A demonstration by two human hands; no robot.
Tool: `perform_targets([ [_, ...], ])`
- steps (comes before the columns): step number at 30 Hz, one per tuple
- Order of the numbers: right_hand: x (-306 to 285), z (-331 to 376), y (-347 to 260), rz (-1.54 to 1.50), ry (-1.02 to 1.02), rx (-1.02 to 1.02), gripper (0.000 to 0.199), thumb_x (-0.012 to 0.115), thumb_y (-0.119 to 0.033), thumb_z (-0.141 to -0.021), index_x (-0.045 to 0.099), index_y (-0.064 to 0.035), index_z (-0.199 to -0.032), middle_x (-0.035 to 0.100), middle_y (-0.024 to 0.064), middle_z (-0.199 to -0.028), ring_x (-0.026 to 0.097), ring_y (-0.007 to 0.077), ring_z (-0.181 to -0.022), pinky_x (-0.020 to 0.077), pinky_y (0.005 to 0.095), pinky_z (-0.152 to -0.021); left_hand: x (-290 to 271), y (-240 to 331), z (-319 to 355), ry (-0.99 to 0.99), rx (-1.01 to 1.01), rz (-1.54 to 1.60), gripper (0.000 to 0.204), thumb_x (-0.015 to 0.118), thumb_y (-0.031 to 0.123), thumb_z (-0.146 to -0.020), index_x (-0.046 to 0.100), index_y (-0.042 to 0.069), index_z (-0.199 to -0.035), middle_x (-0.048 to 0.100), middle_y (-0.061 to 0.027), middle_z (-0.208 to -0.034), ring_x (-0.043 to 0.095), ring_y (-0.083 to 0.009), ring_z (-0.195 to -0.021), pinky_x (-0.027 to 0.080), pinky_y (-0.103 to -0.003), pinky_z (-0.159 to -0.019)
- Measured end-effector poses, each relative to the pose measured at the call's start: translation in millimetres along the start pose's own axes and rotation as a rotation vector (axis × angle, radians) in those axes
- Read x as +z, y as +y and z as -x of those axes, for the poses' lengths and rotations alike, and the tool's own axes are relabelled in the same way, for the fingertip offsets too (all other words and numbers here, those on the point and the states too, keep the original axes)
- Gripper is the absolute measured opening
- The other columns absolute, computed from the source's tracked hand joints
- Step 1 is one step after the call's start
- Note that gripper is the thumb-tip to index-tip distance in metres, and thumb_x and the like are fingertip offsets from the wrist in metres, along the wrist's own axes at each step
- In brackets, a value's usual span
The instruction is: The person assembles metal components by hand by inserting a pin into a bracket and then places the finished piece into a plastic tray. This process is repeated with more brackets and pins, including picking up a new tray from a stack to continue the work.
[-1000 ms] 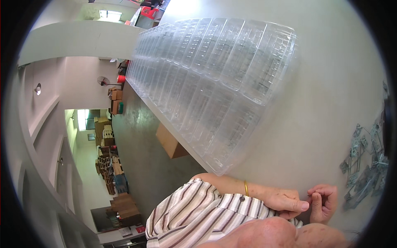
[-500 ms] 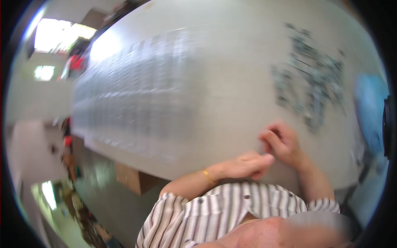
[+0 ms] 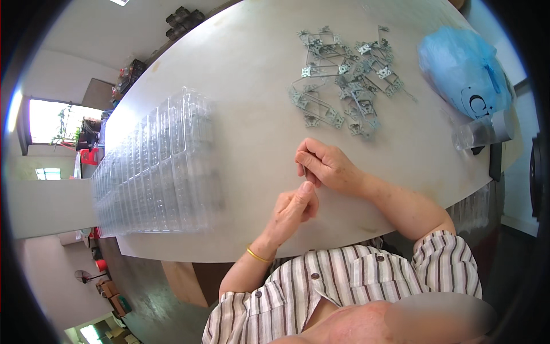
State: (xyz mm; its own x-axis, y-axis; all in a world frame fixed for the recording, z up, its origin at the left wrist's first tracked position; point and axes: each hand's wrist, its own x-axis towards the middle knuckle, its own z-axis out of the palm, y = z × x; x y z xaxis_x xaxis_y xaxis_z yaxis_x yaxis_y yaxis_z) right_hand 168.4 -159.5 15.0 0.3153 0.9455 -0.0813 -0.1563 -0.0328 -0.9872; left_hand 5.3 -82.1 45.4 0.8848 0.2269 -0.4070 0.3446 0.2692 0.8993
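Observation:
My right hand (image 3: 333,170) is closed, its thumb pressed against curled fingers above the table. Just below it my left hand (image 3: 291,212) is also closed, thumb up, its tip close to the right fingers. A small dark sliver shows between the two hands, too little of it to name. Beyond them lies a loose heap of small silvery metal brackets with thin wire rods (image 3: 355,77), several of them tangled together. A gold bangle (image 3: 259,254) circles my left wrist.
Clear plastic compartment trays (image 3: 166,166) stand in a row on the left of the white table (image 3: 252,103). On the right are a tied blue plastic bag (image 3: 458,69) and a clear jar with a white lid (image 3: 478,132). A cardboard box (image 3: 183,284) is below the table edge.
The view has swung, so trays and brackets sit farther left in it, and the jar now shows fully. My hands, blurred before, are sharper and lie one below the other.

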Motion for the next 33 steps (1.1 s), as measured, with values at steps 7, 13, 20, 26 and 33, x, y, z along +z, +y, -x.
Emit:
perform_targets([
  [7, -1, 0, 13, 0.127, -0.038, -0.047, 0.019, 0.051, -0.021, -0.104, 0.054, -0.0035, -0.099, 0.062, 0.0060, -0.075, 0.058, 0.0136, -0.059, 0.0484, 0.0306, -0.055, -8, 69, -43, 0.481, 0.817, -1.072, 0.015, 0.067, 0.009, -0.092, 0.059, 0.001, -0.083, 0.058, -0.0070, -0.073, 0.058, -0.0188, -0.067, 0.046, -0.031, -0.059],
  [13, 5, 0, 0, 0.253, -0.089, -0.020, 0.023, 0.050, -0.023, -0.103, 0.055, -0.0012, -0.099, 0.063, 0.0110, -0.074, 0.059, 0.0219, -0.059, 0.0496, 0.0374, -0.060, -11, 79, -106, 0.311, 0.745, -1.413, 0.013, 0.069, 0.010, -0.084, 0.063, 0.001, -0.091, 0.063, -0.0111, -0.099, 0.059, -0.0327, -0.099, 0.049, -0.042, -0.084],
  [20, 1, 0, 13, 0.198, -0.084, -0.063, 0.027, 0.051, -0.024, -0.102, 0.061, 0.0002, -0.094, 0.065, 0.0112, -0.073, 0.061, 0.0214, -0.060, 0.0506, 0.0369, -0.061, -3, 64, -141, 0.372, 0.613, -1.425, 0.013, 0.068, 0.013, -0.085, 0.065, 0.001, -0.091, 0.062, -0.0130, -0.096, 0.059, -0.0333, -0.097, 0.048, -0.043, -0.088],
  [26, 1, 0, 7, 0.196, -0.074, -0.105, 0.026, 0.053, -0.023, -0.101, 0.062, 0.0010, -0.096, 0.066, 0.0121, -0.073, 0.062, 0.0259, -0.060, 0.0513, 0.0394, -0.064, -2, 64, -146, 0.396, 0.622, -1.491, 0.012, 0.067, 0.012, -0.085, 0.063, 0.001, -0.084, 0.061, -0.0141, -0.088, 0.059, -0.0335, -0.092, 0.049, -0.044, -0.085],
  [33, 1, 1, 8, 0.243, -0.087, -0.077, 0.025, 0.056, -0.024, -0.102, 0.058, -0.0007, -0.094, 0.064, 0.0087, -0.073, 0.063, 0.0186, -0.060, 0.0506, 0.0344, -0.060, 6, 74, -102, 0.550, 0.884, -1.045, 0.010, 0.065, 0.007, -0.090, 0.060, 0.000, -0.085, 0.061, -0.0103, -0.086, 0.059, -0.0244, -0.079, 0.050, -0.035, -0.074],
])
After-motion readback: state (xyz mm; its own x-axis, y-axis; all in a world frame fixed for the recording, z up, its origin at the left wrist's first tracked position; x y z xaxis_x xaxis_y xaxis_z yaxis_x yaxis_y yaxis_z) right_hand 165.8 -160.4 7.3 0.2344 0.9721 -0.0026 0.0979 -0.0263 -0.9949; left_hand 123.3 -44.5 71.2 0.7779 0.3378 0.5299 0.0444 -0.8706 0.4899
